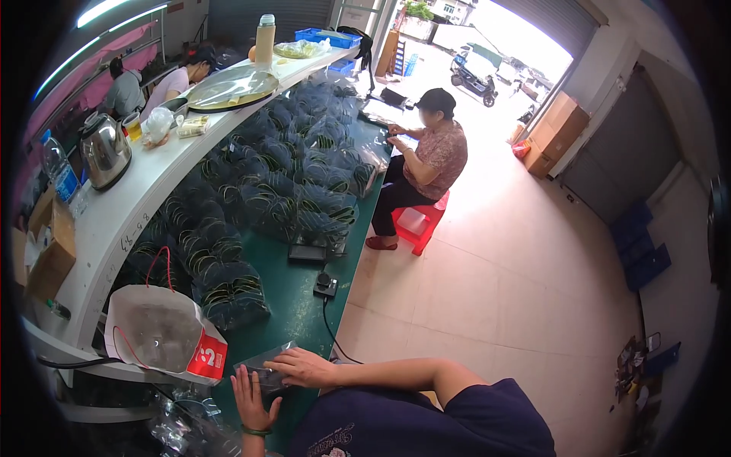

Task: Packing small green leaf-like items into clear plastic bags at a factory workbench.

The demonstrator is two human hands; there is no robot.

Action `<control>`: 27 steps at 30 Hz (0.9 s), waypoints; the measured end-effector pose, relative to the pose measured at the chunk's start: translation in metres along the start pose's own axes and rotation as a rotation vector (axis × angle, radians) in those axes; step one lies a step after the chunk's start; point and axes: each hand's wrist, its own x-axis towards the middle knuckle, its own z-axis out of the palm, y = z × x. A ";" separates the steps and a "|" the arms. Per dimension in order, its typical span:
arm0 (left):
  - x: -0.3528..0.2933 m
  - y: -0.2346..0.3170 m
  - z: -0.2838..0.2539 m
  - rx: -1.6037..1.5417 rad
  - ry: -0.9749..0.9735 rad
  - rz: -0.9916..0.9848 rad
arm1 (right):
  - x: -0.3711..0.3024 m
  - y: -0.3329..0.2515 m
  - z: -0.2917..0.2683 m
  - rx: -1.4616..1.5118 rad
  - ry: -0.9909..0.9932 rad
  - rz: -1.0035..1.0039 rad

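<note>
Clear plastic packet [268,380] with something dark inside, at the near end of the green table [293,308]. Left hand [255,404]: open, fingers straight, thumb out, laid against packet's left side. Right hand [306,369]: palm down, fingers slightly bent over packet's top; can't tell if it grips. White paper bag [152,324] just beyond left hand, red patch on it. Farther up: black device [325,285] with cable, rows of dark curved pieces [228,293]. White shelf [141,206] along left. Co-worker [438,152] sits on red stool [429,225] at table's right side.
</note>
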 end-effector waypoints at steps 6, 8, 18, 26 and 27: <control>0.014 -0.021 0.008 -0.155 -0.004 0.008 | 0.019 -0.010 0.004 0.015 -0.120 0.246; 0.018 -0.022 0.001 -0.165 -0.018 -0.009 | 0.023 -0.013 0.004 -0.029 -0.125 0.288; 0.034 -0.008 -0.007 -0.094 -0.055 -0.048 | 0.032 -0.005 0.025 -0.046 -0.130 0.365; 0.005 0.042 0.005 -0.027 0.176 -0.198 | 0.032 -0.006 0.012 0.199 -0.218 0.536; -0.004 0.038 0.009 -0.018 0.164 -0.208 | 0.030 -0.009 0.016 0.192 -0.216 0.514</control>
